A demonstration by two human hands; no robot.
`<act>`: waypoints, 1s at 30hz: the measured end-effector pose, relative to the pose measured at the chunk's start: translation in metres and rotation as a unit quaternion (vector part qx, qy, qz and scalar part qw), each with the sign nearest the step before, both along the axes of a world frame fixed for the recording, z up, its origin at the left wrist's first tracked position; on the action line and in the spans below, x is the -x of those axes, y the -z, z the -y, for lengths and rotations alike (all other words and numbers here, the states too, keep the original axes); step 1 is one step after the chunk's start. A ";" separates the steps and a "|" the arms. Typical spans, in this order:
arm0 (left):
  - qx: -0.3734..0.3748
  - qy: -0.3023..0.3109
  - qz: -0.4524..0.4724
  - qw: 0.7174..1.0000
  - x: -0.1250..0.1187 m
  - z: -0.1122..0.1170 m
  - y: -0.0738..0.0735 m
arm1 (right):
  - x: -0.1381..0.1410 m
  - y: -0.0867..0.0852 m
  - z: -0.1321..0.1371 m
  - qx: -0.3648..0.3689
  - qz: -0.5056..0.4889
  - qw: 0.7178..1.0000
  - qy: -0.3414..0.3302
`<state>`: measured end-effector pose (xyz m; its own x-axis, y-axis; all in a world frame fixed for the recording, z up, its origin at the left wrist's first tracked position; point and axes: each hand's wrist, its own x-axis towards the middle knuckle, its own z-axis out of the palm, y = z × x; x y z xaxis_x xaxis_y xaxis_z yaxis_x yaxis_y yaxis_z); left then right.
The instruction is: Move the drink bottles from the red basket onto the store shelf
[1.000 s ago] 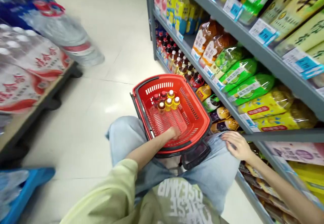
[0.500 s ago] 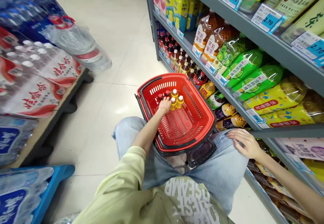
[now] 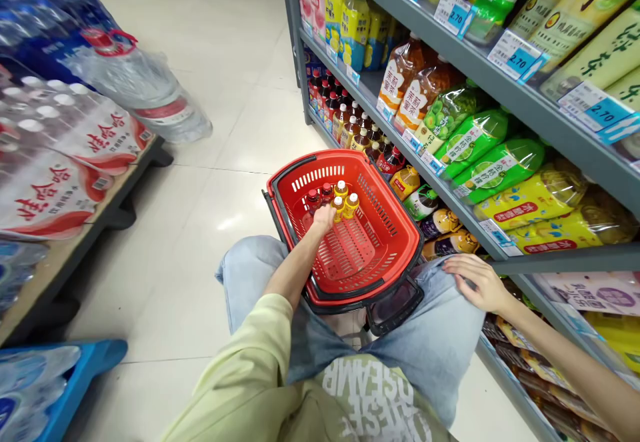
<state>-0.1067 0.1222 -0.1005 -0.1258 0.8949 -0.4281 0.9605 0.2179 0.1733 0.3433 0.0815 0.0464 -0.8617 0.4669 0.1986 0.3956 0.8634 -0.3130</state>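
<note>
A red shopping basket (image 3: 395,229) stands on the floor between my knees. Several small bottles (image 3: 344,201) with yellow and red caps are grouped at its far end. My left hand (image 3: 324,218) reaches into the basket, its fingers closed on one of those bottles. Fingers spread, my right hand (image 3: 474,282) lies flat on my right knee, holding nothing. I am crouched in light blue jeans and a pale green top.
Grey shelves (image 3: 450,35) on the right hold drink bottles and blue price tags (image 3: 520,62). Small bottles (image 3: 350,125) fill the lower shelf beyond the basket. Packs of bottled water (image 3: 65,155) sit on a low platform on the left. A blue crate (image 3: 75,375) stands at bottom left.
My left hand moved from the basket's near end to the bottles at its far end and closed on one. The right hand stayed on my knee.
</note>
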 end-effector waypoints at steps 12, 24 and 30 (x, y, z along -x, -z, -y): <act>-0.126 0.121 0.089 0.981 -0.015 0.015 -0.089 | 0.075 -0.026 0.007 0.016 0.141 0.984 0.111; -0.415 0.168 0.330 0.831 -0.026 0.025 -0.140 | 0.234 0.022 -0.055 0.216 -0.056 0.968 0.113; -0.393 0.129 0.409 0.813 -0.018 0.019 -0.144 | 0.248 0.007 -0.047 0.189 -0.037 0.960 0.204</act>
